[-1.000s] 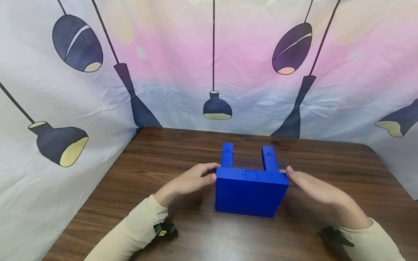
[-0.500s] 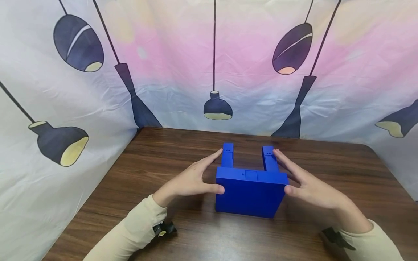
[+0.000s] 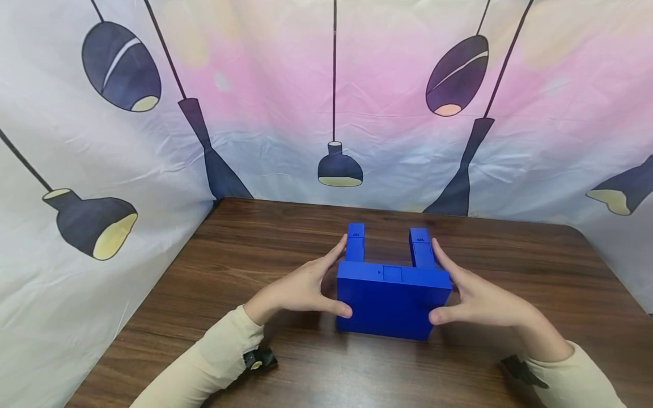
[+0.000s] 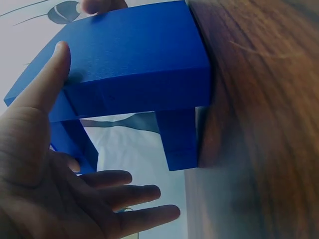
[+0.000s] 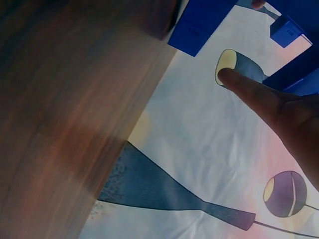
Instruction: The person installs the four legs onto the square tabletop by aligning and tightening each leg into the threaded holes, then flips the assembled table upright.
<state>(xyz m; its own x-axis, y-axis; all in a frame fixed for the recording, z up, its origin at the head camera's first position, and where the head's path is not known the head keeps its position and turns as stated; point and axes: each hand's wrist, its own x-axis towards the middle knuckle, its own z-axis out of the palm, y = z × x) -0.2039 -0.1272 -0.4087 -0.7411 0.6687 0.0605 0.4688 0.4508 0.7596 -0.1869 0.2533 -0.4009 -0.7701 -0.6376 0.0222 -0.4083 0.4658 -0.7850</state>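
Note:
A small blue table (image 3: 388,309) with a square top and blocky legs lies on its side, legs pointing away from me. My left hand (image 3: 306,286) holds its left side, thumb on the top's flat face and index finger at a leg. In the left wrist view, the left hand (image 4: 60,194) has its other fingers spread straight below the blue table (image 4: 139,45). My right hand (image 3: 487,300) holds the opposite side the same way. In the right wrist view, one straight finger (image 5: 254,94) reaches past the legs; that thumb is out of sight.
The blue table lies on a dark wood-grain tabletop (image 3: 214,277). Behind and to the sides hangs a cloth backdrop (image 3: 285,85) printed with lamps. A black strap piece (image 3: 260,360) sits at the left sleeve.
Both hands have shifted from the blue table's side edges: fingers reached forward along the legs and thumbs came down onto the flat face. The blue table has stayed in place.

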